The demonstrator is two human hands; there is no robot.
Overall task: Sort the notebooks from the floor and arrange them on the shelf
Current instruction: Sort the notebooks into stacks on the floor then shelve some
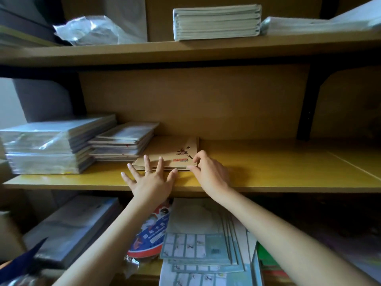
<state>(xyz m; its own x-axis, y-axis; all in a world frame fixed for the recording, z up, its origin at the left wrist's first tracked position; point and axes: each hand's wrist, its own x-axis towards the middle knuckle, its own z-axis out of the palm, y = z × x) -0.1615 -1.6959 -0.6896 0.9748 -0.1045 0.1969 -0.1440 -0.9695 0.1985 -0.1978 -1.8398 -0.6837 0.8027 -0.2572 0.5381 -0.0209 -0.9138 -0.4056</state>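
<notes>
A small stack of brown kraft-cover notebooks (175, 150) lies flat on the middle shelf (268, 172), just right of two wrapped piles. My left hand (150, 176) is spread with straight fingers pressing on the stack's near edge. My right hand (208, 170) has its fingers curled at the stack's near right corner, thumb and fingertips pinching the edge. The stack's far end lies close to the shelf's back panel.
A tall plastic-wrapped pile of notebooks (51, 145) and a lower pile (125, 141) fill the shelf's left part. The upper shelf carries a plastic bag (92, 30) and a grey stack (216, 22). Below lie sticker sheets (198, 248) and wrapped packs (70, 228).
</notes>
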